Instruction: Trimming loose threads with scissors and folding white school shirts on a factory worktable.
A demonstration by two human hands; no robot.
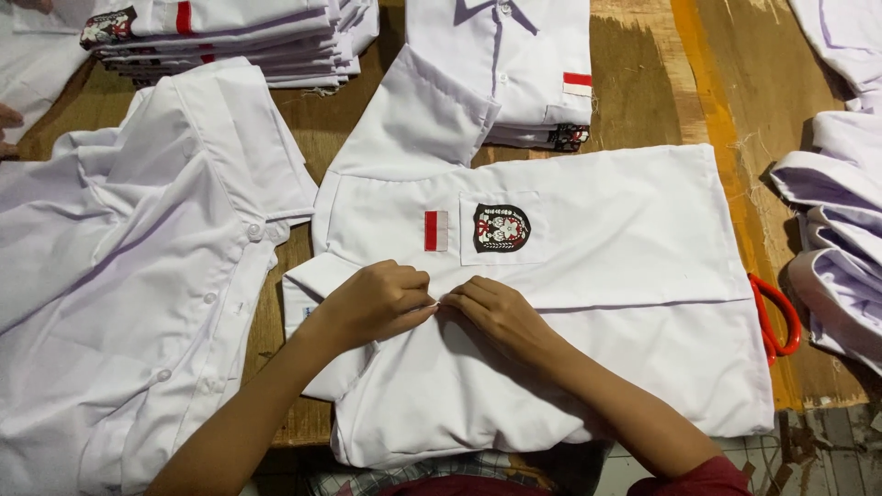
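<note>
A white short-sleeved shirt (pixel 606 239) lies flat on the wooden table, its chest pocket bearing a black embroidered badge (pixel 502 228) and a small red-and-white patch (pixel 436 231). My left hand (pixel 377 301) and my right hand (pixel 501 317) meet fingertip to fingertip on the shirt's front edge just below the pocket. Both pinch the fabric at the placket; whether a button sits between the fingers is hidden.
Another white shirt (pixel 129 266) lies spread at the left. Folded shirt stacks sit at the back left (pixel 220 41) and back centre (pixel 524 69). More white garments (pixel 841 239) pile at the right, beside red-handled scissors (pixel 774 317). Another person's fingers (pixel 7 129) show at the left edge.
</note>
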